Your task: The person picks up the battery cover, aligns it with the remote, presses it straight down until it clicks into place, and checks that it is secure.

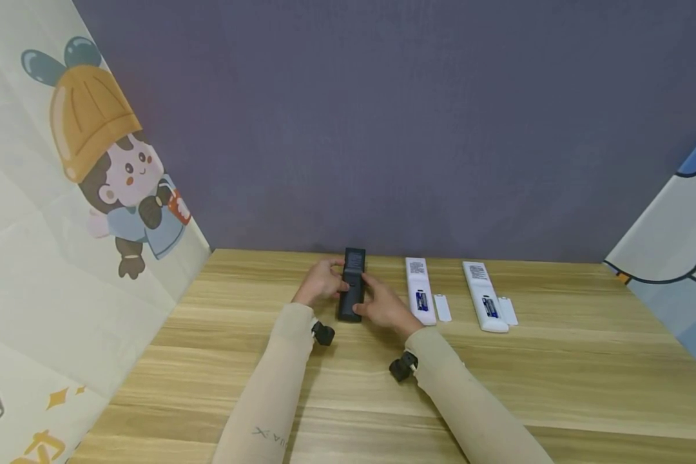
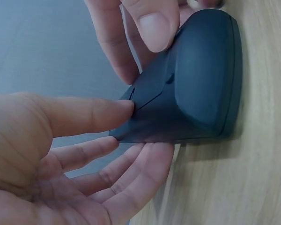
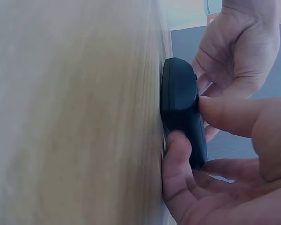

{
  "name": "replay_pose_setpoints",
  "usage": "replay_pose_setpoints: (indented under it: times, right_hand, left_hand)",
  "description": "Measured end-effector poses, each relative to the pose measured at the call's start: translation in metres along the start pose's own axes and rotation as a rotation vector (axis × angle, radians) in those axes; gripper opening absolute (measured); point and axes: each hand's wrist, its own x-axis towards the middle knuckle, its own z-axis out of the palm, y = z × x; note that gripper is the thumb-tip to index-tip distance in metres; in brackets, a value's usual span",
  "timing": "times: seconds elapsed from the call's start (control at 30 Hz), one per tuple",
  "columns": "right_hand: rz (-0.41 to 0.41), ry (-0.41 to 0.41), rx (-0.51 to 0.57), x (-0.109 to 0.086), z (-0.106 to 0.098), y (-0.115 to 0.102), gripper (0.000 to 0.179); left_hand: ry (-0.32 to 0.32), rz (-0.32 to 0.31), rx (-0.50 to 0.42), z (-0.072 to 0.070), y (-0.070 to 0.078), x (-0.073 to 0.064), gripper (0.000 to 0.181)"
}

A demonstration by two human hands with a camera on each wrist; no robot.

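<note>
A black remote control [image 1: 350,298] lies back side up on the wooden table, its rounded end toward me. On its left, my left hand [image 1: 320,282] grips it, the thumb on the back near the seam of the battery cover [image 2: 152,84] and the fingers along the side edge. My right hand [image 1: 387,306] holds it from the right; in the right wrist view the thumb rests on the back beside the rounded end [image 3: 180,84] and the fingers are at the side. The battery cover sits in place on the remote.
To the right lie two white remotes, a nearer one [image 1: 415,277] and a farther one [image 1: 477,283], both back side up with blue batteries [image 1: 421,301] exposed. A loose white cover [image 1: 443,308] and another cover [image 1: 508,311] lie beside them. A dark panel [image 1: 383,129] rises behind the table.
</note>
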Motion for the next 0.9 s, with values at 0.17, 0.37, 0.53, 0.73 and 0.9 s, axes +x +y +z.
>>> replay_pose_setpoints:
  times: [0.17, 0.37, 0.53, 0.73, 0.9]
  right_hand:
    - [0.027, -0.026, 0.001, 0.0002, 0.0002, -0.0001, 0.079]
    - [0.037, -0.035, 0.01, 0.0006, 0.0004, 0.0014, 0.076]
    - [0.039, -0.045, 0.013, 0.0, 0.0004, 0.0022, 0.077]
    - [0.055, -0.053, 0.014, -0.0007, 0.0007, 0.0014, 0.079]
    - [0.052, -0.064, 0.033, -0.0015, 0.0007, 0.0006, 0.077]
  left_hand:
    - [-0.014, -0.009, -0.004, 0.0014, 0.0004, -0.0003, 0.063]
    - [0.002, -0.013, 0.0, 0.0034, -0.001, -0.0007, 0.062]
    - [0.017, -0.009, 0.006, 0.005, -0.0014, -0.0018, 0.06]
    - [0.029, -0.02, -0.004, 0.007, -0.0013, -0.0023, 0.06]
    - [0.054, -0.037, 0.032, 0.0076, -0.0005, -0.0019, 0.058]
